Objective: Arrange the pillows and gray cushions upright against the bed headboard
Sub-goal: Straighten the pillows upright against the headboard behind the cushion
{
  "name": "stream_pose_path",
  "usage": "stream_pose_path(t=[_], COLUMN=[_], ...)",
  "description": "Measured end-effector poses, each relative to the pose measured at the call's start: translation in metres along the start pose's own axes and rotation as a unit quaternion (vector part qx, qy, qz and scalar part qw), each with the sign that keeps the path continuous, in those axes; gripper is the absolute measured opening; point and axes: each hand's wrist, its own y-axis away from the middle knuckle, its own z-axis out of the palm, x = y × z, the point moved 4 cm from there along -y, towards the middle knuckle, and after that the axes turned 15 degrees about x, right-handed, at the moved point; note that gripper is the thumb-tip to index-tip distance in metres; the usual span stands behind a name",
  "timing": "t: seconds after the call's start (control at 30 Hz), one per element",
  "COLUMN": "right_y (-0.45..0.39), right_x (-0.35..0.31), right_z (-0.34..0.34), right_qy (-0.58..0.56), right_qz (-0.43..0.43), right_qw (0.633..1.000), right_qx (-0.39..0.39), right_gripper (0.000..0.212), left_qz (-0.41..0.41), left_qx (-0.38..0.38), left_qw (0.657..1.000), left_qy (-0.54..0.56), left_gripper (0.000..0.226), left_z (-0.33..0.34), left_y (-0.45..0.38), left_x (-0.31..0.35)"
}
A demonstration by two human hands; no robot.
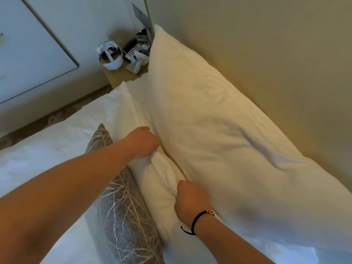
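A gray cushion (122,202) is standing on its edge on the bed (47,145). Just beside it, the left hand (142,142) is gripping the front white pillow (152,174) with curled fingers. The right hand (190,201) is pinching the same pillow nearer the camera. A bigger pillow (219,130) is leaning upright against the headboard (266,54).

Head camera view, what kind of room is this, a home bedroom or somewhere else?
Probably a hotel bedroom: a bed made up in white linen, a large white pillow upright against the padded headboard, and a bedside table carrying what looks like a desk phone.
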Motion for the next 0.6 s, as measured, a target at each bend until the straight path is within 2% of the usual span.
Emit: stream_pose_path(t=[0.13, 0.23, 0.3, 0.4, 0.5, 0.57, 0.6], right_y=[0.021, 0.029, 0.029, 0.031, 0.041, 0.052, 0.058], right_x=[-0.009, -0.011, -0.008, -0.002, 0.011, 0.017, 0.021], right_z=[-0.013, -0.021, -0.025, -0.032, -0.036, -0.036, -0.033], right_qy=[-0.025, -0.018, -0.007, -0.009, -0.006, -0.011, -0.026], right_qz=[-0.036, -0.033, -0.022, -0.003, 0.004, -0.003, -0.004], right_qw=[0.996, 0.994, 0.993, 0.994, 0.990, 0.991, 0.993], right_qx=[0.073, 0.107, 0.114, 0.109, 0.137, 0.132, 0.111], right_gripper=[0.019, 0.026, 0.028, 0.016, 0.019, 0.028, 0.040], left_qz=[0.031, 0.019, -0.018, -0.063, -0.034, -0.011, -0.003], left_qx=[0.050, 0.102, 0.108, 0.101, 0.153, 0.195, 0.207], left_qw=[0.998, 0.994, 0.993, 0.993, 0.987, 0.978, 0.974], left_qy=[-0.015, -0.025, -0.030, -0.005, 0.030, 0.071, 0.094], left_gripper=[0.024, 0.020, 0.022, 0.024, 0.024, 0.042, 0.055], left_z=[-0.024, -0.036, -0.036, -0.029, -0.033, -0.041, -0.044], left_y=[0.030, 0.041, 0.039, 0.035, 0.043, 0.056, 0.064], left_x=[-0.020, -0.027, -0.021, 0.003, 0.028, 0.046, 0.057])
